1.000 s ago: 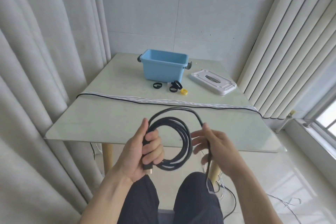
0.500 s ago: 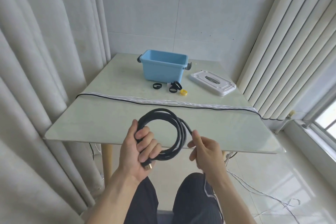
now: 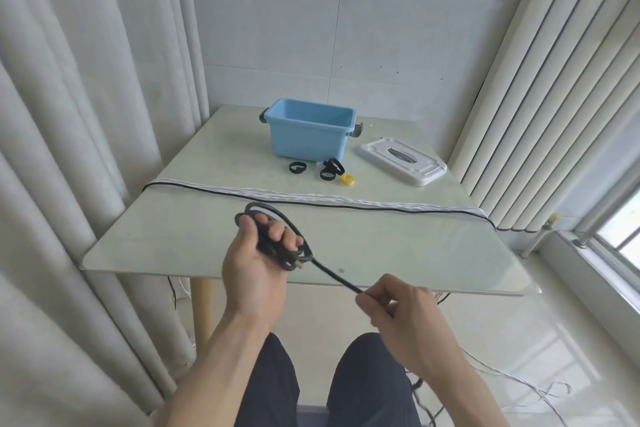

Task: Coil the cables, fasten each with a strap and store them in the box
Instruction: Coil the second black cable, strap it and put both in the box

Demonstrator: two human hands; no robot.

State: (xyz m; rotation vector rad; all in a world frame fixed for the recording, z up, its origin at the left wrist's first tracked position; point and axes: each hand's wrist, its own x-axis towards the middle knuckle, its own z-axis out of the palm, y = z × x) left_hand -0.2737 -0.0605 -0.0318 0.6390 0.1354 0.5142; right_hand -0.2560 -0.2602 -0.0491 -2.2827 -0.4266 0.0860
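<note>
Black cable (image 3: pixel 273 246) coiled in gripping left hand (image 3: pixel 256 270), tail pinched by right hand (image 3: pixel 405 315).

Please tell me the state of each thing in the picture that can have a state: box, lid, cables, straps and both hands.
blue box: open, upright
white lid: off, beside box
black cable: partly coiled
left hand: grips the coil
right hand: pinches the cable's free length
black straps: loose, unused
yellow strap: loose, unused
cables across table: uncoiled

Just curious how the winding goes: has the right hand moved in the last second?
Yes. The right hand has pulled away from the black cable coil, down and rightward, now below the table's near edge, drawing a straight stretch of cable taut.
</note>
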